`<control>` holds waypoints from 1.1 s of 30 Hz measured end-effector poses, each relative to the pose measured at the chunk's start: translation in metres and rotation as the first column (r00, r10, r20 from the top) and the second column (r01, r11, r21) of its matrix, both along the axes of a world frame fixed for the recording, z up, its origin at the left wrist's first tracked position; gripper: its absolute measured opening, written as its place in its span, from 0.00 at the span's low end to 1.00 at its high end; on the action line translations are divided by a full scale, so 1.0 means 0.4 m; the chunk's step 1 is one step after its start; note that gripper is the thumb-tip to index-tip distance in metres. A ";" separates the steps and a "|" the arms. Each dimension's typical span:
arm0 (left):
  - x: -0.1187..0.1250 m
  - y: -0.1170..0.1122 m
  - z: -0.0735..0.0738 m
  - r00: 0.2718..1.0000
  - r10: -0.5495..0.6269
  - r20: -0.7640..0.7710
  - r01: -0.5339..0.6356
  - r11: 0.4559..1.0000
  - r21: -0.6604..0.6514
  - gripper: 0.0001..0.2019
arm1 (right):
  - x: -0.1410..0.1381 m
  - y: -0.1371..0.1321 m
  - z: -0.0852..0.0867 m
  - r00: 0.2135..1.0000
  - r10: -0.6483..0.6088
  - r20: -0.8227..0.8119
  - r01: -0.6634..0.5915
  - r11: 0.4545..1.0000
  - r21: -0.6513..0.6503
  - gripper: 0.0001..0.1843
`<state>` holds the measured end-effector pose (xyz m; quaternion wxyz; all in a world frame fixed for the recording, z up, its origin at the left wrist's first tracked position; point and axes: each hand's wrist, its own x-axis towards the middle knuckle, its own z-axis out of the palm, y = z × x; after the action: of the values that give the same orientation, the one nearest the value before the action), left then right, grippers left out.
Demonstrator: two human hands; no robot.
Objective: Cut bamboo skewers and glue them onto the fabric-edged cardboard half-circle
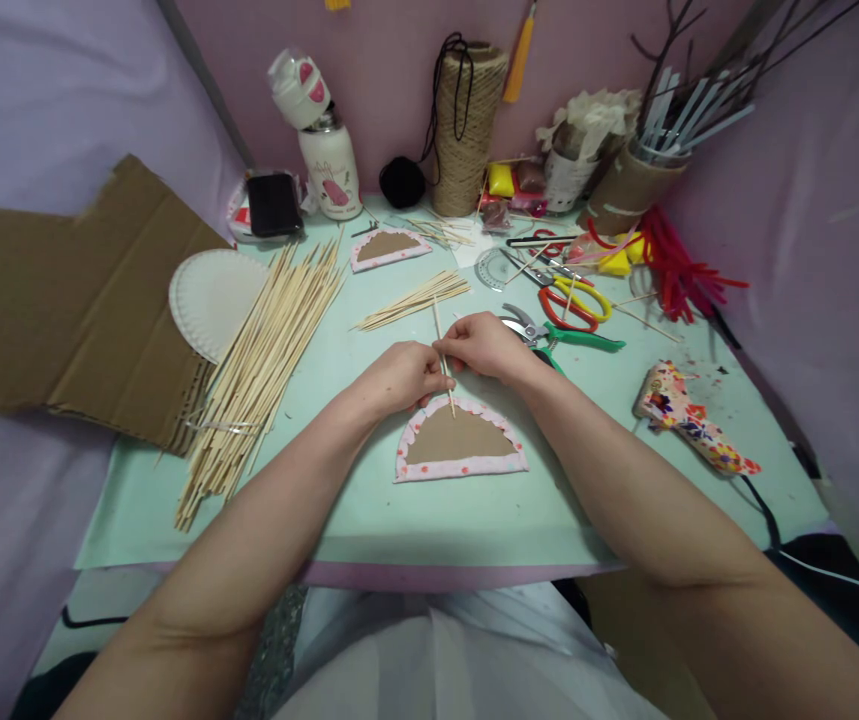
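Both hands meet at the top of a half-round cardboard piece [459, 442] edged in pink patterned fabric, lying flat on the mint-green table [429, 520]. My left hand [399, 375] and my right hand [483, 346] pinch a thin bamboo stick [441, 345] that slants from above the hands down onto the cardboard's curved top edge. The fingers of both hands are closed around the stick.
A big pile of bamboo sticks [264, 360] lies left beside a paper plate [211, 300] and cardboard sheet [61, 300]. A smaller stick bundle [414, 300] and second fabric-edged half-round [388, 247] lie behind. Scissors and green pruners [564, 330], a patterned glue gun [691, 420], twine spool [466, 125], bottle [328, 160].
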<state>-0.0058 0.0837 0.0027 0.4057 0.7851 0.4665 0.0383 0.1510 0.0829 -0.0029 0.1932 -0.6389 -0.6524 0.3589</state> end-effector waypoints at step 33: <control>0.001 -0.003 0.006 1.000 0.005 0.000 -0.005 1.000 -0.006 0.13 | 0.000 0.000 0.003 1.000 0.003 0.018 -0.003 1.000 -0.001 0.15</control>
<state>-0.0054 0.0825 0.0050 0.4082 0.7825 0.4686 0.0380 0.1510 0.0828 -0.0018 0.1867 -0.6414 -0.6548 0.3536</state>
